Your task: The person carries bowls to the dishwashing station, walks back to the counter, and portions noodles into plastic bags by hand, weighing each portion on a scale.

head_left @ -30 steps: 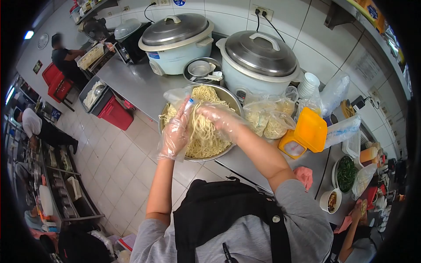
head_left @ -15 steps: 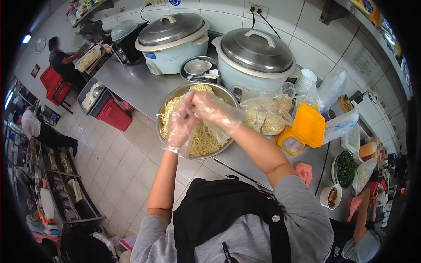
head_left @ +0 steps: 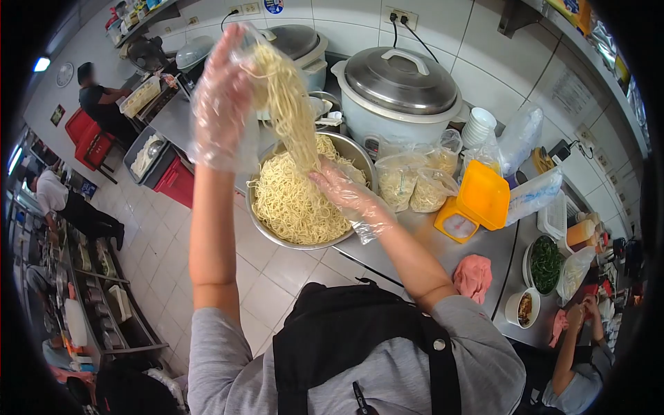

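My left hand [head_left: 225,104], in a loose clear plastic glove, is raised high above the bowl. From its grip hangs a long bundle of pale yellow noodles [head_left: 287,104], with clear plastic showing around the top of the strands. A wide metal bowl [head_left: 304,242] below is heaped with more noodles [head_left: 294,200]. My right hand [head_left: 346,194], gloved too, is over the bowl's right side. Its fingers are stretched out against the lower end of the hanging strands.
Large rice cookers [head_left: 401,83] stand behind the bowl. Right of it are bagged noodles [head_left: 415,183], a yellow scale [head_left: 456,225], a pink cloth [head_left: 473,277], chopped greens [head_left: 546,266] and a white bowl [head_left: 513,311]. Other people [head_left: 104,97] work at left and lower right.
My hands were together over the bowl; now they are apart. The left has risen up and left with noodles hanging from it, while the right has dropped lower.
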Available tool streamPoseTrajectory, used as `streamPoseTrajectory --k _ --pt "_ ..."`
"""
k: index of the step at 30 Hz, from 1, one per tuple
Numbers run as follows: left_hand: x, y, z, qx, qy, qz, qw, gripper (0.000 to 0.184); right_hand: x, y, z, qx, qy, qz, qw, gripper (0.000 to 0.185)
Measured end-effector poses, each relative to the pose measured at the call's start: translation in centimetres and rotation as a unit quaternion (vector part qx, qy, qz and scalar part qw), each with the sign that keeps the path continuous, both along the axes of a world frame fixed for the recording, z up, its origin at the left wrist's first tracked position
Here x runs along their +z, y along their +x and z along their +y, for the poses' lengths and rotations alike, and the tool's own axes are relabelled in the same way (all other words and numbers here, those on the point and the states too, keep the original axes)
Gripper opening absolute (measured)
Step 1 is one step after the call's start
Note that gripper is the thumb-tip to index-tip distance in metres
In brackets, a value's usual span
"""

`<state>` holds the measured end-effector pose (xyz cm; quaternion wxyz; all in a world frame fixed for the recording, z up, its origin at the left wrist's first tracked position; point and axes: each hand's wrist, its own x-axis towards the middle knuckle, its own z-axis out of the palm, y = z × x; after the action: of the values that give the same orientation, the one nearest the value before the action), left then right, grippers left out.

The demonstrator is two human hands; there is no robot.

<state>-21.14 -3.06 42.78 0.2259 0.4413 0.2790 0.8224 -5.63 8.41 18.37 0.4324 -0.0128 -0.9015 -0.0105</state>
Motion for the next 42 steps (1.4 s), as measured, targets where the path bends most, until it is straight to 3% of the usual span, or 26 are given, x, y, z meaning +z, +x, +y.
streamPoseTrajectory --k 1,2,3,5,8,9,10,11,12,14,15,17,20,21,23,24,25,27,29,32,35,36,37,40,41,42 --pt "1.2 -1.6 0.2 -0.001 -0.001 0.001 1.000 0.062 3.6 1.0 -1.8 0.040 -0.302 -0.069 0.950 0.047" --pt "2.2 -3.7 0.4 -0.052 0.023 0.050 0.997 0.063 5.7 1.6 -2.8 0.077 -0.574 -0.132 0.805 0.047" --pt "3.2 -4.8 0.6 -0.102 0.049 0.099 0.989 0.064 5.3 1.6 -2.5 0.076 -0.573 -0.131 0.805 0.047" --pt "6.2 -3.4 0.8 -0.089 0.078 0.073 0.990 0.058 2.9 0.9 -1.4 0.021 -0.361 -0.122 0.924 0.048" --pt "8.9 -7.2 2.1 -0.160 0.130 0.051 0.977 0.052 -1.5 -0.4 -0.2 0.009 -0.223 -0.017 0.975 0.048" --pt "9.9 -9.3 2.8 -0.172 0.121 0.072 0.975 0.053 -1.4 -0.2 -0.3 0.008 -0.223 -0.016 0.975 0.048" --pt "10.5 -10.2 3.1 -0.185 0.111 0.093 0.972 0.053 -1.1 0.2 -0.5 -0.021 -0.234 -0.113 0.966 0.043" --pt "12.4 -4.1 2.4 -0.072 0.120 -0.062 0.988 0.047 -0.7 0.8 -0.8 -0.049 -0.243 -0.208 0.946 0.038" --pt "13.0 -6.4 1.8 -0.056 0.122 0.062 0.989 0.041 -0.3 1.6 -1.1 -0.078 -0.250 -0.301 0.917 0.033" --pt "15.3 -5.6 1.0 -0.043 0.131 0.060 0.989 0.038 0.0 2.9 -1.4 -0.130 -0.254 -0.477 0.831 0.026" --pt "16.1 -6.8 0.9 -0.042 0.132 0.061 0.988 0.038 -1.2 3.4 -1.1 -0.130 -0.252 -0.477 0.832 0.026" --pt "17.2 -10.1 0.5 -0.315 0.103 0.094 0.939 0.039 -4.0 4.5 -0.6 -0.027 -0.216 -0.326 0.920 0.021" --pt "15.4 -10.8 0.7 -0.233 0.130 0.060 0.962 0.038 -1.6 5.6 0.2 -0.038 -0.204 -0.340 0.917 0.023" --pt "14.3 -5.5 0.4 0.045 0.076 0.073 0.993 0.040 0.4 5.9 0.1 -0.038 -0.203 -0.340 0.918 0.023" --pt "9.4 -5.0 2.2 -0.127 0.128 -0.080 0.980 0.055 5.0 6.3 -0.2 -0.109 -0.220 -0.331 0.911 0.036" --pt "6.1 -9.6 1.2 -0.098 0.039 0.112 0.988 0.063 7.5 6.3 -0.2 -0.109 -0.220 -0.330 0.911 0.036" --pt "4.4 -5.4 1.2 -0.004 0.000 0.099 0.995 0.062 10.0 6.1 -0.2 -0.109 -0.272 -0.303 0.907 0.039" --pt "0.8 -2.6 1.0 0.001 -0.038 0.095 0.995 0.063 10.7 4.6 0.0 -0.109 -0.325 -0.275 0.898 0.044" --pt "-2.3 -0.6 0.9 0.014 -0.096 0.076 0.992 0.066 9.4 2.2 -0.2 -0.040 -0.354 -0.044 0.933 0.058" --pt "-5.6 0.5 0.9 0.020 -0.136 0.038 0.990 0.066 10.1 1.3 -2.2 0.039 -0.491 -0.059 0.868 0.054" --pt "-8.5 -1.1 0.3 -0.008 -0.235 0.063 0.970 0.064 8.1 1.5 -0.6 0.083 -0.468 -0.062 0.878 0.050" --pt "-9.1 -1.9 -0.1 0.012 -0.306 0.151 0.940 0.063 7.5 1.7 -0.3 0.089 -0.458 -0.049 0.883 0.048" --pt "-9.7 -2.3 -0.3 0.030 -0.373 0.236 0.897 0.061 8.9 2.0 -1.5 0.123 -0.598 -0.013 0.792 0.044" --pt "-11.6 -1.4 -0.8 -0.006 -0.315 0.326 0.891 0.059 12.8 2.1 -0.7 0.100 -0.586 -0.113 0.796 0.041" --pt "-11.8 -0.2 -0.6 -0.083 -0.288 0.255 0.920 0.056 13.3 1.7 -1.8 0.167 -0.680 -0.059 0.712 0.029" --pt "-11.6 0.3 -0.7 -0.083 -0.287 0.255 0.920 0.056 13.8 1.0 -2.4 0.167 -0.680 -0.059 0.712 0.029"
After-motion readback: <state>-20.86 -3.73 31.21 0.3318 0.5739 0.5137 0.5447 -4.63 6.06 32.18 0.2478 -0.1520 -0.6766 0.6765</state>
